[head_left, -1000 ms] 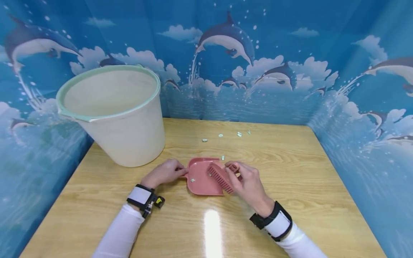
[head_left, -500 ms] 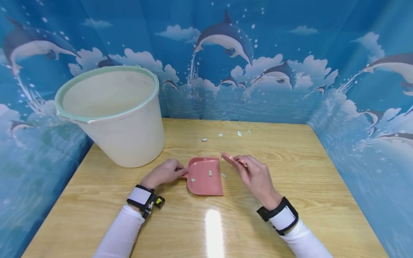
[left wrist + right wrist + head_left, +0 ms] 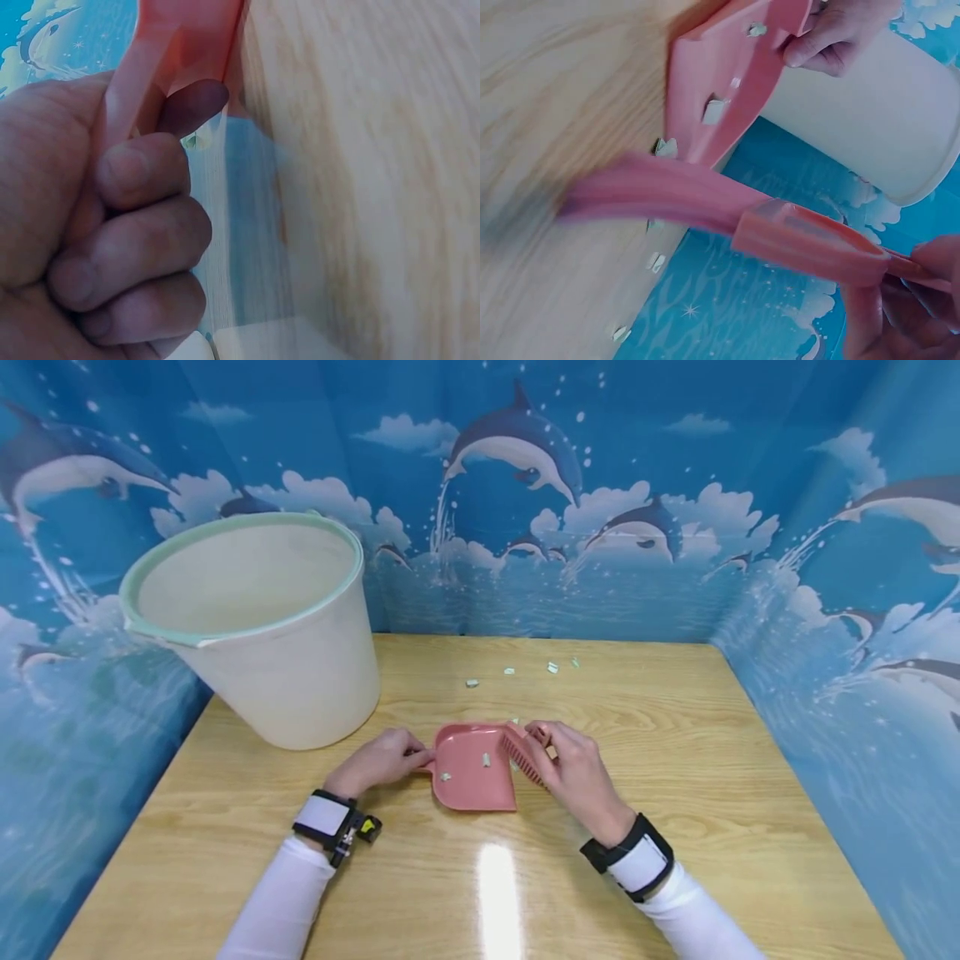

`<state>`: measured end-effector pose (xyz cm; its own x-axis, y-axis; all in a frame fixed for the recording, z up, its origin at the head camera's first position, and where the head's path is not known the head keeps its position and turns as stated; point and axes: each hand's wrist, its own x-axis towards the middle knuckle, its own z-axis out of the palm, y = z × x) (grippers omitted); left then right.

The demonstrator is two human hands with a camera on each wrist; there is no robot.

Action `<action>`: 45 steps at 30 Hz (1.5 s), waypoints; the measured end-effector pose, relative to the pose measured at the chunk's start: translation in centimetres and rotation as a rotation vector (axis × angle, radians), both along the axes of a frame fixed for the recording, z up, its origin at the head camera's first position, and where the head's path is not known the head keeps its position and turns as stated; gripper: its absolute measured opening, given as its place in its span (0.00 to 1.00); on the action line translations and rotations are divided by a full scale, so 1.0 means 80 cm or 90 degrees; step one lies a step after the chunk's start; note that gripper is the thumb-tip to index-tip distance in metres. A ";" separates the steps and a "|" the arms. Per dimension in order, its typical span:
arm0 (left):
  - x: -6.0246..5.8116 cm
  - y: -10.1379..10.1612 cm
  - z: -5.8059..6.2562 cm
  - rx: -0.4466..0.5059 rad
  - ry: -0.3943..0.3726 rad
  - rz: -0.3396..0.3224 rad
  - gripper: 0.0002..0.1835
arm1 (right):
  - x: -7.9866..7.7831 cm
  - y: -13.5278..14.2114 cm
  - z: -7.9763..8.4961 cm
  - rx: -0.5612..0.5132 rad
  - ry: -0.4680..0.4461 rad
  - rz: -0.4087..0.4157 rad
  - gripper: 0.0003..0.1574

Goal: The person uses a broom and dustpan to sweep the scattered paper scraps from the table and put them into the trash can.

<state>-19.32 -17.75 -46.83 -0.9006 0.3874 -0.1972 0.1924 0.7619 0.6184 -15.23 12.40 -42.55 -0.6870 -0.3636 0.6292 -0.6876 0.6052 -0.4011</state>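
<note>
A pink dustpan [image 3: 472,785] lies on the table, its open edge facing right. My left hand [image 3: 381,762] grips its handle; in the left wrist view the fingers curl round the handle [image 3: 124,109]. In the pan lie two pale green scraps, one near the middle [image 3: 486,760] and one by the handle side [image 3: 446,777]. My right hand [image 3: 577,772] holds a pink hand brush [image 3: 521,756] at the pan's open edge, bristles down and blurred in the right wrist view. A pale scrap [image 3: 666,148] sits right at that edge, partly behind the brush in the head view.
A large white bucket [image 3: 300,668] with a green rim stands at the back left. Several pale scraps lie toward the table's back, among them one scrap [image 3: 472,683] and another [image 3: 552,667]. A blue dolphin curtain [image 3: 637,577] hangs around the table [image 3: 675,760].
The brush first left the pan, moving right and back, then came back left to the pan's edge. A scrap now lies uncovered mid-pan. The left hand and dustpan stay put.
</note>
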 end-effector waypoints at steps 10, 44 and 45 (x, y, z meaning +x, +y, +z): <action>0.002 -0.001 -0.001 0.003 -0.005 -0.007 0.16 | -0.001 -0.015 0.008 -0.115 -0.003 0.031 0.05; 0.002 0.000 -0.001 -0.008 0.035 -0.026 0.16 | -0.013 -0.028 0.026 -0.191 0.061 0.073 0.09; 0.001 0.001 -0.002 -0.008 0.033 -0.025 0.15 | -0.019 -0.021 0.026 -0.187 0.072 0.057 0.10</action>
